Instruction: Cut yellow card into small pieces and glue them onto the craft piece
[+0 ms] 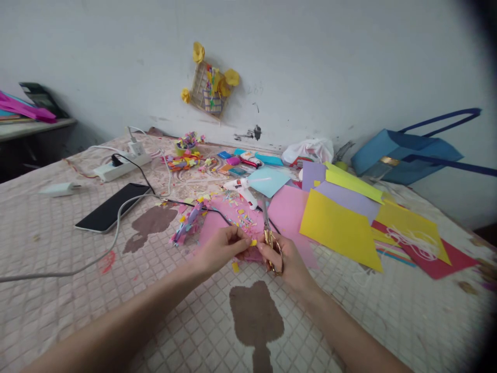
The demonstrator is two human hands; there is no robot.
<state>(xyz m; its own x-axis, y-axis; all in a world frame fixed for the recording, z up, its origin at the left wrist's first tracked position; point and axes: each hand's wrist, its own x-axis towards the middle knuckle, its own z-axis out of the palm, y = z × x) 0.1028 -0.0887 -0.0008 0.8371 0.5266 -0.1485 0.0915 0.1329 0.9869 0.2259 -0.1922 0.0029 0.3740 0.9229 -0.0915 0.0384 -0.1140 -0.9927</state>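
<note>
Pale wall (116,57) behind grid-patterned tablecloth (186,321) (brown patches (256,313) in it). Left hand (227,248) pinches small yellow paper piece (253,242) between both hands; right hand (285,259) grips gold-handled scissors (267,235), blades pointing away. Just beyond, pink sheet (209,225) strewn with paper snippets (244,218), then white glue gun (244,190). Coloured sheets (337,228) spread right, power strip (122,167) left. Farther out, blue bag (404,153) at right; woven decoration (213,96) on wall.

Room nearside, glue gun (243,190) ahead, cable (73,274) (leftward)
</note>
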